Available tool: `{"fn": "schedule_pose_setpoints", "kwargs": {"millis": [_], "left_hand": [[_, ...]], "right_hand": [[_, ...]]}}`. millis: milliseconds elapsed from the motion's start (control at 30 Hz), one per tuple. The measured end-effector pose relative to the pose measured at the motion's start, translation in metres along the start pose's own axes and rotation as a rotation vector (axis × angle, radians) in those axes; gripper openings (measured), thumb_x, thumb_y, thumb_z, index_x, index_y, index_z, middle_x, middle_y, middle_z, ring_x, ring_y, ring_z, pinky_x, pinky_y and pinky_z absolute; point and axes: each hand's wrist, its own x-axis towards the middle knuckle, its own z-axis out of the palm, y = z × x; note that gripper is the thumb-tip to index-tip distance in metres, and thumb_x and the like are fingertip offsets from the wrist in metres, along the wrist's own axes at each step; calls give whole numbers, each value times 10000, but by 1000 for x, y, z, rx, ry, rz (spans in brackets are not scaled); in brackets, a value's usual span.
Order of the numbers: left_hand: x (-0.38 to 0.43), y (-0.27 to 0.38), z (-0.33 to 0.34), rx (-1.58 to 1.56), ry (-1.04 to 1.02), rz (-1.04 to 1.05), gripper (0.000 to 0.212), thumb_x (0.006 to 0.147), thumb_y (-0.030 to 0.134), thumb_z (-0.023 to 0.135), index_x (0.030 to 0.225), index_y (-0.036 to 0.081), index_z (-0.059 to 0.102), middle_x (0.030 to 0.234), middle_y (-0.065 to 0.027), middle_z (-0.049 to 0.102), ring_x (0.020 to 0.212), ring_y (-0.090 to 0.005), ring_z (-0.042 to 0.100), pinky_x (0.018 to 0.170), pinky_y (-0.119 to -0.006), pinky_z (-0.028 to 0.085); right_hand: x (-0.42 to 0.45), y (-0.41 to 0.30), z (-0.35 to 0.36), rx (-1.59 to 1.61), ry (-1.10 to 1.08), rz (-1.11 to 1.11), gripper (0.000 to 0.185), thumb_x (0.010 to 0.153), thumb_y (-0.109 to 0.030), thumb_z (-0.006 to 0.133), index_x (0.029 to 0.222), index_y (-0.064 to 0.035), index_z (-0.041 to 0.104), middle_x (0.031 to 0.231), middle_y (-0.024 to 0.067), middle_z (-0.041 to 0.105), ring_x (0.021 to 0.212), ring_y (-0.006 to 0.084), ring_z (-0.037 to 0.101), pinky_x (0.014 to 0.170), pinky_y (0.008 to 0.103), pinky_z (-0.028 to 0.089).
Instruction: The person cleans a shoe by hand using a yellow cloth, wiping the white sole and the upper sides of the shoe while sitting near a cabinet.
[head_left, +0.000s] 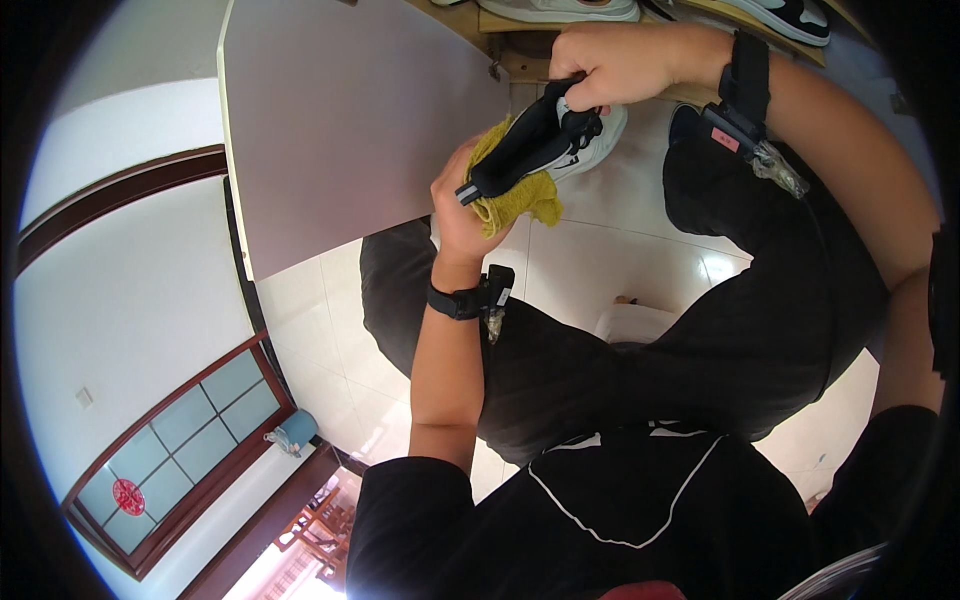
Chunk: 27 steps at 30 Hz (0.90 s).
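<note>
A black and white sneaker (517, 146) is held between my two hands above the tiled floor, its heel pull tab towards me and its white toe pointing away. My left hand (461, 199) grips the heel end through a yellow-green cloth (536, 196), which wraps under and along the shoe's side. My right hand (611, 64) pinches the shoe's black tongue and lace area from above. The palm of the left hand is partly hidden by the shoe and cloth.
An open cabinet door (352, 127) stands to the left of the shoe. Beyond my right hand, wooden shelves (517, 21) hold several shoes (562, 9). My bent knees in black trousers flank the floor below. Behind me is a low stool (637, 324), and a blue bin (300, 427) stands far left.
</note>
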Motion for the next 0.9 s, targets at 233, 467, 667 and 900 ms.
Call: {"fn": "schedule_pose_setpoints", "kwargs": {"millis": [233,467,667,900], "left_hand": [[2,6,1,-74,22,-89,423,730,57,823,1114,-33,669,976,-120,727,874,-164,685,825,-298,530],[0,5,6,171,40,2,410,697,130,827,1058,-9,693,988,-163,731,885,-313,711,818,-349,551],[2,0,11,295,60,65,381,699,163,829,1027,10,706,1052,-181,727,937,-359,702,850,-384,543],[-7,-1,14,157,88,-79,368,714,111,808,1046,-5,698,1005,-162,729,914,-307,711,854,-357,536]], "right_hand": [[5,13,-9,-183,-70,145,234,890,-162,582,852,63,632,726,109,622,711,216,623,680,382,492],[5,7,-7,-408,-119,198,306,938,-277,602,1014,15,648,889,166,671,863,330,631,788,434,486],[-1,33,-12,-430,-73,298,382,938,-311,608,1197,-30,620,1100,180,661,1065,336,627,903,426,493],[4,46,-5,-448,-100,311,485,896,-348,662,1261,-37,585,1135,193,653,1093,344,620,919,438,495]]}}
